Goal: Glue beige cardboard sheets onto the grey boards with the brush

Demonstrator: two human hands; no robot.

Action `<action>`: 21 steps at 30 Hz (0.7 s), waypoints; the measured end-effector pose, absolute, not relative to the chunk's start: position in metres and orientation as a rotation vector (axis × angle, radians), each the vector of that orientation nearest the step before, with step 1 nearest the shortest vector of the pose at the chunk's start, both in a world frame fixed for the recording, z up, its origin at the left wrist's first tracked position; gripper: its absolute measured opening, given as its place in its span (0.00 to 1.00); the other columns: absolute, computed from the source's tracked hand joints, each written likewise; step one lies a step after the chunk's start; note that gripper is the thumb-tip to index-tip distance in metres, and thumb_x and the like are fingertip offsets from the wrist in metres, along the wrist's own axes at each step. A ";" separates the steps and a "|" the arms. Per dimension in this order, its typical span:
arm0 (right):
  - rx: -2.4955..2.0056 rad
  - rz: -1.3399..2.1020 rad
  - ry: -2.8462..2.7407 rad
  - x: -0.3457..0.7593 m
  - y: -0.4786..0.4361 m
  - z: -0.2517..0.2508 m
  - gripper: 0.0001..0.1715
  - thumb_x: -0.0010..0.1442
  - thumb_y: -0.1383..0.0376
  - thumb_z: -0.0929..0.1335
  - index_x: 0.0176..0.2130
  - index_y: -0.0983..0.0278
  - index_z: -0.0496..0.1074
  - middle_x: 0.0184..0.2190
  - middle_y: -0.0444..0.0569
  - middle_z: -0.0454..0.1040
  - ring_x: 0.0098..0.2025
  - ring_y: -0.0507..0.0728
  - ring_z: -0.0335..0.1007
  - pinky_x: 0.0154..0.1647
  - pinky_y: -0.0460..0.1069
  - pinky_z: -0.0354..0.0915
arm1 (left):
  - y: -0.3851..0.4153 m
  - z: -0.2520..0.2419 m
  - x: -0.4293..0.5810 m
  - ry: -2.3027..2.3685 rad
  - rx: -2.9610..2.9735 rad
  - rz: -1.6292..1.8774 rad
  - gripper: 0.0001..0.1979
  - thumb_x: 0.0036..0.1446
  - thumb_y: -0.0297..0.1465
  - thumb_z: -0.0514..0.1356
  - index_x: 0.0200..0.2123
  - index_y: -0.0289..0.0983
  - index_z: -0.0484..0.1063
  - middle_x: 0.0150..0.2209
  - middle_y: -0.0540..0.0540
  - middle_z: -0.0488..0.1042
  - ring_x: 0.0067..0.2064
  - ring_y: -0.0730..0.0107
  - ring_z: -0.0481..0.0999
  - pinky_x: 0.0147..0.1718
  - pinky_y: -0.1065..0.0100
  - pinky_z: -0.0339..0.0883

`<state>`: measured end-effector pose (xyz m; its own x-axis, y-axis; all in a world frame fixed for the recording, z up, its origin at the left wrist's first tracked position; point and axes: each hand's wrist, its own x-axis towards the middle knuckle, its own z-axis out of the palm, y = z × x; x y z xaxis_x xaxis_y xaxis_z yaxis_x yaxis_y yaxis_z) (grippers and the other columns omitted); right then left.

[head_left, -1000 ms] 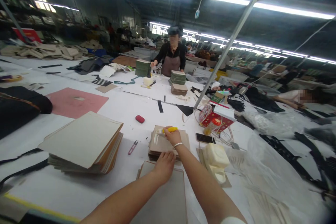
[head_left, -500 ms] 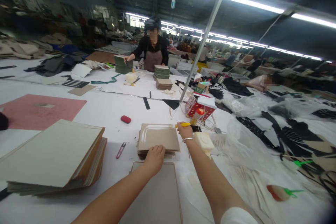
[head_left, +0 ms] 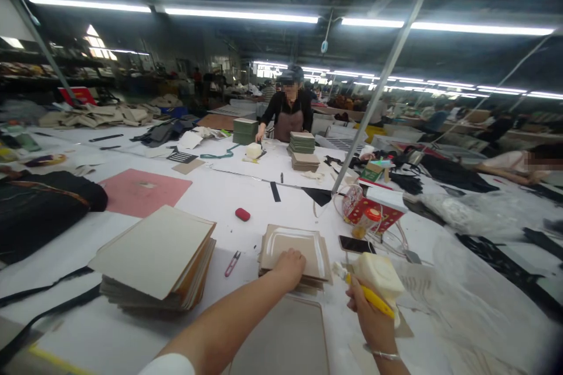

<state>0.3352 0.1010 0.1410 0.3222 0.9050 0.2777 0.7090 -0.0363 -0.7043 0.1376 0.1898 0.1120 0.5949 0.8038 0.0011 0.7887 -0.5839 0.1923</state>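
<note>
My left hand [head_left: 290,269] is closed over the near edge of the top cardboard sheet [head_left: 272,253] on a small stack, fingers bent and close together, the thumb hidden. A wet white band runs along the far and side edges of that sheet. In my right hand [head_left: 367,307] is a brush [head_left: 378,300] with a yellow handle, its bristles coated white. The brush is just right of the stack, beside a cream-coloured tub [head_left: 379,274]. A larger grey board [head_left: 285,334] lies below my left hand, partly covered by my forearm.
At left stands a tall stack of larger boards [head_left: 153,252], with pink thread snips [head_left: 232,263] and a red oval case [head_left: 242,214] nearby. A phone [head_left: 355,245], a jar [head_left: 367,222] and a metal pole [head_left: 387,70] are at right. A co-worker [head_left: 288,108] stands across the table.
My right hand has drawn the brush off the sheet's far right corner, back toward me beside the tub. My left hand stays on the stack. The view has turned left.
</note>
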 end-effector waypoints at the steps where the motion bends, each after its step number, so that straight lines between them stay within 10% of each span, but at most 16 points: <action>1: -1.760 0.362 -1.378 0.333 0.097 0.143 0.28 0.55 0.49 0.57 0.44 0.64 0.68 0.26 0.48 0.75 0.21 0.51 0.69 0.23 0.44 0.66 | 0.190 0.114 0.137 1.357 2.641 0.113 0.15 0.51 0.33 0.55 0.42 0.34 0.66 0.40 0.37 0.68 0.42 0.59 0.67 0.38 0.60 0.63; 21: -1.574 0.556 -1.424 0.329 0.089 0.096 0.19 0.60 0.54 0.56 0.42 0.64 0.62 0.35 0.50 0.72 0.33 0.52 0.72 0.36 0.48 0.67 | 0.190 0.112 0.146 1.458 2.673 -0.037 0.19 0.47 0.36 0.59 0.40 0.31 0.67 0.41 0.37 0.66 0.45 0.56 0.65 0.40 0.62 0.62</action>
